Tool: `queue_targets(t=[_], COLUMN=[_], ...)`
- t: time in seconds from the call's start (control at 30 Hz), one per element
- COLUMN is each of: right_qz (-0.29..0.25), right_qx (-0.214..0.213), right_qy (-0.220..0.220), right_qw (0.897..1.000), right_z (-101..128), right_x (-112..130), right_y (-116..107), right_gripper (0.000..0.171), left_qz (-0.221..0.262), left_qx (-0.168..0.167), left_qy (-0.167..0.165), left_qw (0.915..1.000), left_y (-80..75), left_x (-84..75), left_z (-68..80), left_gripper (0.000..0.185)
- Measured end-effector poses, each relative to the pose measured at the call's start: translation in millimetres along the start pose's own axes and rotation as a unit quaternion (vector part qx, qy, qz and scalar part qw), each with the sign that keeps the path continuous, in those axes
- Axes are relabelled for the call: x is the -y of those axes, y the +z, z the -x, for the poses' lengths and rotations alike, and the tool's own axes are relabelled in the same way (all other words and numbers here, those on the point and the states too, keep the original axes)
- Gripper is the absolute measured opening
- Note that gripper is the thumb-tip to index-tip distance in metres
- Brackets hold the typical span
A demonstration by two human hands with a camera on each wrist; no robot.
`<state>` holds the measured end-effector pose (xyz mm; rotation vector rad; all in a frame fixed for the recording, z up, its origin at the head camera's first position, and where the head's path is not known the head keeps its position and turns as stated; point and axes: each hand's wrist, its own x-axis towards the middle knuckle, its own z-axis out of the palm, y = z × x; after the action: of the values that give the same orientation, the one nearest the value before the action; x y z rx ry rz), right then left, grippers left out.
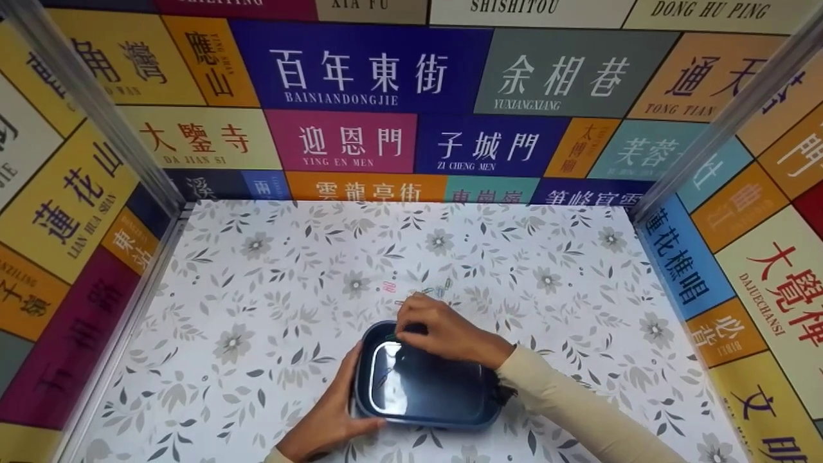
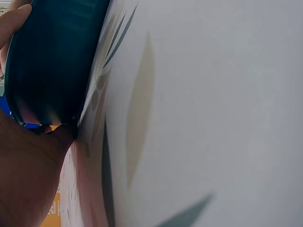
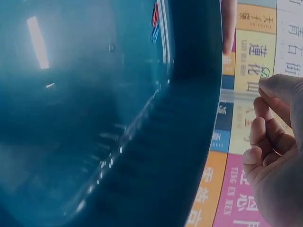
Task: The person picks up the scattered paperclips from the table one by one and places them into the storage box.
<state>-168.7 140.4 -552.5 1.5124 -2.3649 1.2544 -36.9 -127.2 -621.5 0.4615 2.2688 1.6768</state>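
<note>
Box (image 1: pixel 443 393): long axis approx. L-R.

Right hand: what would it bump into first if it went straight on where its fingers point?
Probably the blue box: the right hand, pinching a green clip, points towards its far left corner. The hand's height is hard to tell, so it might pass over.

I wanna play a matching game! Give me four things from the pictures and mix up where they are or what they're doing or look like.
Things:
1. left hand
2. right hand
3. red clip
4. table covering

Clues:
A. lying inside the blue box
B. white with grey flowers
C. pinching a green clip
D. gripping the box's side

Right pairs: 1-D, 2-C, 3-A, 4-B
</note>
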Motion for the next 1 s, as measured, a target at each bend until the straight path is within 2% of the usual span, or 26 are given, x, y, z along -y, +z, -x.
queue_targets(t=[0.17, 0.53, 0.7, 1.0], right_qz=[-0.008, -0.033, -0.045, -0.059], right_qx=[0.015, 0.009, 0.01, 0.011], right_qy=[0.002, -0.002, 0.0, 0.019], right_qw=[1.0, 0.999, 0.999, 0.998], right_z=[2, 3, 3, 3], right_x=[3, 6, 7, 3], right_y=[9, 22, 27, 34], right_gripper=[0.007, 0.005, 0.005, 0.002], left_qz=[-0.002, -0.011, 0.003, 0.005], left_qx=[-0.002, -0.005, 0.001, 0.005], left_qy=[0.004, 0.007, 0.008, 0.0], left_qw=[1.0, 0.9999, 1.0, 1.0], left_y=[0.1, 0.2, -0.6, -0.9], left_x=[1.4, 3.3, 3.5, 1.9], left_z=[0.0, 0.2, -0.7, -0.8], left_gripper=[0.142, 0.141, 0.14, 0.141])
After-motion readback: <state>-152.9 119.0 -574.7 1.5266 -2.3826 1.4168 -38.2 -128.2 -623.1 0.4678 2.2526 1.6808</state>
